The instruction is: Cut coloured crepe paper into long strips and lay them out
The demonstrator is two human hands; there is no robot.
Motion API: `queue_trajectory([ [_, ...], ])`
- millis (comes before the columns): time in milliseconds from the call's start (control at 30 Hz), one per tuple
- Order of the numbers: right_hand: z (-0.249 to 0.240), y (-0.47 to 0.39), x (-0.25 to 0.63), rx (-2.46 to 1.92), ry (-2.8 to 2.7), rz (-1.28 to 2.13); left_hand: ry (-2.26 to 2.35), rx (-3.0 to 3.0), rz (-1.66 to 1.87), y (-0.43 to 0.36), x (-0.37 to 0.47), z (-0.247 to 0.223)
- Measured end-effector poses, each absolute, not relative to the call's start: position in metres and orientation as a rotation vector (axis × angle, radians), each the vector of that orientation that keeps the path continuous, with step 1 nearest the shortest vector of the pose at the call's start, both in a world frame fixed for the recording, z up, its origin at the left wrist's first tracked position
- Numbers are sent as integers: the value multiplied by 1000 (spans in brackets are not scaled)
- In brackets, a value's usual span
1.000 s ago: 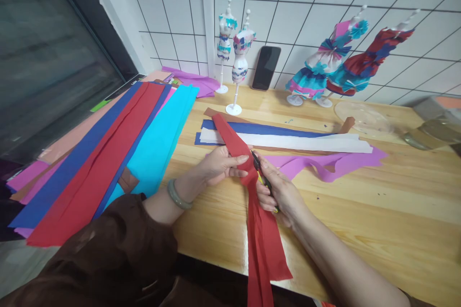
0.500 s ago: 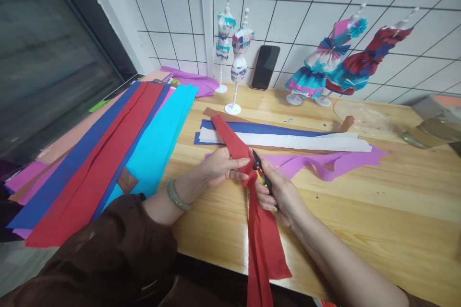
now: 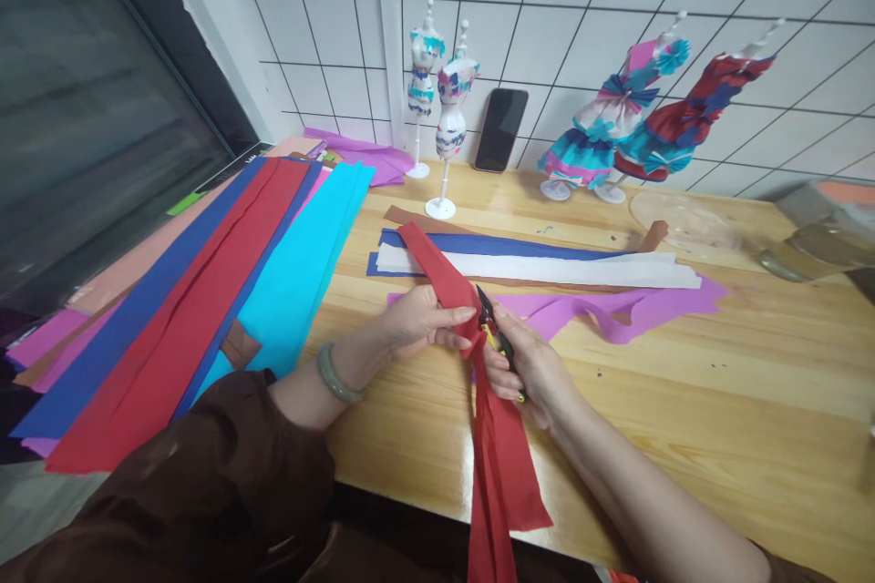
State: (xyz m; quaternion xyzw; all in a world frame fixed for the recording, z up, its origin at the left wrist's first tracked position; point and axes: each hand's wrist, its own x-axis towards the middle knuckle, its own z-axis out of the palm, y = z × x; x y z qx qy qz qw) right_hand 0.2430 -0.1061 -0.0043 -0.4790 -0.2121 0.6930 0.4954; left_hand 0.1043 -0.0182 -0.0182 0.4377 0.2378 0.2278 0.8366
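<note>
Long red paper-like strip (image 3: 441,271) — likely light, soft, tearable; pinch mid-length. Fingers: left hand (image 3: 425,321) pinches strip — right hand (image 3: 534,366) clamps black-and-yellow scissors (image 3: 507,349).

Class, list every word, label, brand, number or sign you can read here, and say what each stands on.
No text can be read with certainty.
Dark strip at the far end of the coloured sheets: small pale marks, too blurred to read.
Phone: dark screen, no readable text.
Black and yellow cutters: no readable lettering.
</note>
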Motion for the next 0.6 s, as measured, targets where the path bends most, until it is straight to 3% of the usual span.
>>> queue_trajectory([
  [600,-3,-106,242,-1157,-489,1690,527,903,494,-20,105,-14],
])
